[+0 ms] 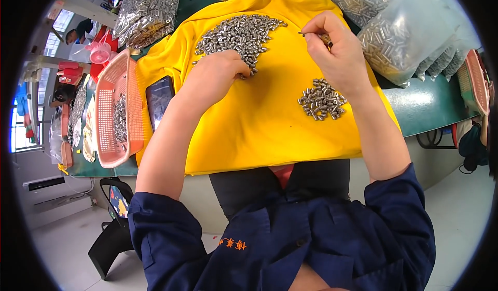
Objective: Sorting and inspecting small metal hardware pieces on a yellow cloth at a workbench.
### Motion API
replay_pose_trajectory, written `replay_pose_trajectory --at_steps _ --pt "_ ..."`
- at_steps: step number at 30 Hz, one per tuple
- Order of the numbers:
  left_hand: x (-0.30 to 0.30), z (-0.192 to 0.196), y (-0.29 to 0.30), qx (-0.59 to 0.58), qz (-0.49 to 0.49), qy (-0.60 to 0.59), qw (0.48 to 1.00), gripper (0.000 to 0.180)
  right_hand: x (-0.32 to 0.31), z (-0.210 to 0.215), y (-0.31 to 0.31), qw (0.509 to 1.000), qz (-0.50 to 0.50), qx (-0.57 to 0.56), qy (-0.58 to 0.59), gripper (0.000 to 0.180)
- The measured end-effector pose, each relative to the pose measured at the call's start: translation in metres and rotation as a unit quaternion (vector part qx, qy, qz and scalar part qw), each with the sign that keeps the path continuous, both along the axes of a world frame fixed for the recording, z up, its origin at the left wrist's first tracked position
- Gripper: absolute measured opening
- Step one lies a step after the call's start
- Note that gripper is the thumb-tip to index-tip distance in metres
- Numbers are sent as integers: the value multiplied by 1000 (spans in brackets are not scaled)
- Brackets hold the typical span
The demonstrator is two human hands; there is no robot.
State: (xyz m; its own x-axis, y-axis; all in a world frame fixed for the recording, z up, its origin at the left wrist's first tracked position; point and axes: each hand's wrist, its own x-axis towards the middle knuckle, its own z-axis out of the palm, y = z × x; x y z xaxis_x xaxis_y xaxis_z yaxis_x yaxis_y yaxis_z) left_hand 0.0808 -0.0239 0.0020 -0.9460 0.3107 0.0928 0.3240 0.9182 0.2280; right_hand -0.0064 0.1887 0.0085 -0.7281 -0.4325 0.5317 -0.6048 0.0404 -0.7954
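A large heap of small silvery metal cylinders (236, 34) lies on a yellow cloth (249, 140). My left hand (218, 75) is at the near edge of this heap, its fingers curled down and closed among the pieces; what lies between the fingertips is hidden. My right hand (340, 52) is raised over the right side of the cloth. Its thumb and forefinger pinch a small metal part (301, 33), and something brass-coloured shows by the curled fingers. Below that hand sits a smaller pile of metal cylinders (322, 101).
A pink basket (106, 145) holding more metal pieces stands at the left, beside a dark phone (160, 101). Clear bags of metal parts (145, 13) lie at the far left, others (386, 44) at the right. The green table (430, 106) shows past the cloth.
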Motion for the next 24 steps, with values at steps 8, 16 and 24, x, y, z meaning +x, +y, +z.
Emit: replay_pose_trajectory --at_steps 8,16,24 --pt "4 1 8 10 27 -16 999 11 0 -2 -1 1000 1 7 11 7" --pt "19 4 19 23 57 -2 998 12 3 -1 0 999 24 41 -2 9" --pt "7 18 35 137 102 12 985 12 5 0 0 998 55 24 -36 9"
